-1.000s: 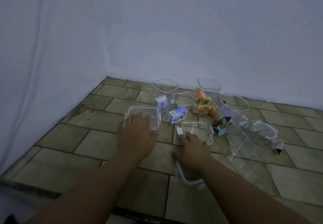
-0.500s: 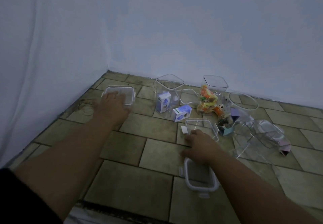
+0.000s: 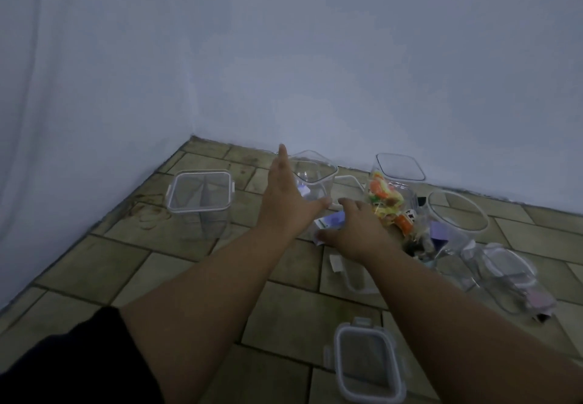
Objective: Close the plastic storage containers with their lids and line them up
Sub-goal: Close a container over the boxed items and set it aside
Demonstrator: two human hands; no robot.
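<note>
Standing upright, the clear square container [image 3: 206, 222] wears its lid [image 3: 200, 194].

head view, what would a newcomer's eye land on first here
Two bare forearms cross the middle, the left hand spread beside an open clear container and the right hand flat above a small box. Brightest is the container of orange and yellow packets right of them; a lidded container stands alone at left.

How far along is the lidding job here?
Done: one lidded container stands at the left. In hand: the left hand reaches the open square container; the right hand covers a small carton. Left: the snack container and round container are open; near lid lies loose.
</note>
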